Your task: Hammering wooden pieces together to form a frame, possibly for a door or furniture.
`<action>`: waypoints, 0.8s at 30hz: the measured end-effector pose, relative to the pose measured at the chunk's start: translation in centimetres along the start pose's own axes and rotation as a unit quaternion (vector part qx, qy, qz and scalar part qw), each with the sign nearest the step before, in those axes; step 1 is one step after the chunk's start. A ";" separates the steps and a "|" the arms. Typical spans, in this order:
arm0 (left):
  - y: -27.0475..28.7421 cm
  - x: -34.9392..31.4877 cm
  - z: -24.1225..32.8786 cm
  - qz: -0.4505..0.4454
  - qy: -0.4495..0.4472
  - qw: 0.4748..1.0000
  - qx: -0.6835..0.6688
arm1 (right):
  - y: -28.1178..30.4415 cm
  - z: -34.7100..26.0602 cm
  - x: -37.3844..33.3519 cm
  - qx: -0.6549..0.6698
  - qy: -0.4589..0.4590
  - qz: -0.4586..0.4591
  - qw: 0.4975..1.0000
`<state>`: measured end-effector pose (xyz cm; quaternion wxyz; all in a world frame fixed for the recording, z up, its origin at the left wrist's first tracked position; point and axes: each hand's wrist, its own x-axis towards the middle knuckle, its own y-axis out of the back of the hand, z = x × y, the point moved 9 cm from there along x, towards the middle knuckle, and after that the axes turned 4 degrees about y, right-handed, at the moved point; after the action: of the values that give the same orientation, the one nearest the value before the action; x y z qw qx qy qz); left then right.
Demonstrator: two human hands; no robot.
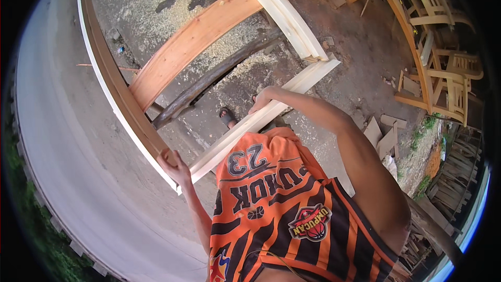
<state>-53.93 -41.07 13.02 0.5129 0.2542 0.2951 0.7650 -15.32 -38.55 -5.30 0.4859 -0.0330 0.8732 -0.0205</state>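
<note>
A large rectangular wooden frame lies in front of me, made of pale planed timber. Its left rail (121, 91) is brown on the inner face and white along the outer edge. My left hand (177, 169) grips that rail close to the near left corner, thumb on the inner side. Across my front runs the frame's near rail (242, 129), against my body. My right hand (265, 95) is bent over it right of the middle, its fingertips partly hidden on the far side. The right rail (282, 13) meets the near one at a stepped corner joint.
Under the frame lie a reddish plank (195, 34) and a rough log (219, 75). Wood shavings (141, 18) cover the ground. Wooden chairs (449, 73) stand at the right, with board offcuts (383, 138) nearby. A paved road (57, 125) runs along the left.
</note>
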 end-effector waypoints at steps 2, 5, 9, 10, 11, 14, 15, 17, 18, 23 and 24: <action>-13.6 -1.7 5.3 -0.335 0.080 0.930 -0.131 | 0.0 0.6 1.1 0.000 -0.002 0.019 1.000; -29.6 -8.6 3.2 -0.625 0.081 0.776 -0.017 | 1.0 -0.7 0.3 -0.035 -0.017 0.044 0.998; -29.6 -11.0 6.4 -0.748 0.030 0.663 0.022 | 1.1 1.2 0.6 -0.047 -0.025 0.126 0.991; -29.7 -10.9 4.5 -0.747 0.032 0.664 0.027 | 3.1 -0.4 -0.7 -0.118 -0.024 0.231 0.966; -29.9 -10.4 4.4 -0.724 -0.071 0.686 0.006 | 5.8 -1.5 -4.9 -0.110 0.051 0.434 0.893; -31.4 -10.7 2.8 -0.715 -0.069 0.695 0.024 | 8.4 0.5 -25.9 -0.107 -0.021 0.779 0.617; -31.6 -10.9 2.1 -0.704 -0.129 0.698 0.017 | 8.0 3.3 -29.3 -0.129 -0.122 0.811 0.557; -30.6 -11.0 3.1 -0.712 -0.126 0.690 0.035 | 7.5 13.6 -28.5 -0.065 -0.325 0.734 0.593; -30.5 -11.0 4.0 -0.726 -0.134 0.672 0.057 | 7.0 15.6 -28.5 -0.058 -0.331 0.726 0.599; -30.8 -11.3 2.3 -0.718 -0.149 0.677 0.062 | 8.3 17.8 -26.0 0.053 -0.176 0.684 0.706; -31.5 -10.7 2.3 -0.710 -0.136 0.689 0.054 | 9.1 18.1 -26.0 0.037 -0.166 0.677 0.716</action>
<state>-28.70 -41.20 -8.72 0.9228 0.0969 0.3553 0.1129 13.36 -27.52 6.54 0.5078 0.5825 0.5659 0.2874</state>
